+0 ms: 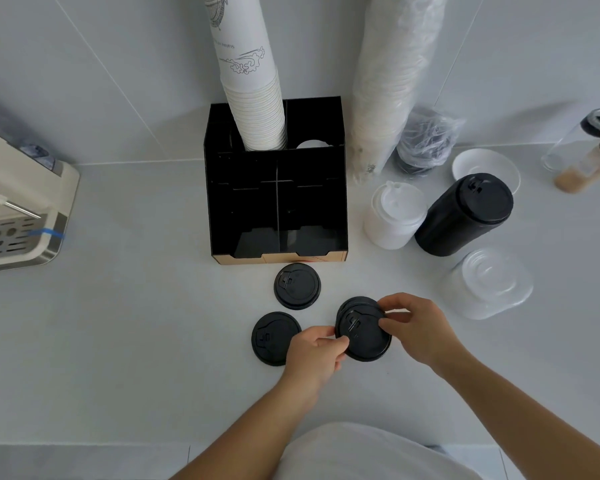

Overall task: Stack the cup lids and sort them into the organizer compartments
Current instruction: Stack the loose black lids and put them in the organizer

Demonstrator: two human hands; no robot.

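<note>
Both hands clamped on small black lid stack (362, 332), left hand (314, 353) at its left rim, right hand (413, 329) at its right; nearest loose lid (274, 338) lies flat just beside my left hand; organizer (276, 181) straight ahead.

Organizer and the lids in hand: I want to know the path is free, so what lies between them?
In the head view, one loose lid lies between the organizer and the held lids; otherwise bare counter.

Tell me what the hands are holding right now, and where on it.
A small stack of black lids, pinched at the rim: left hand on its left edge, right hand on its upper right edge.
</note>
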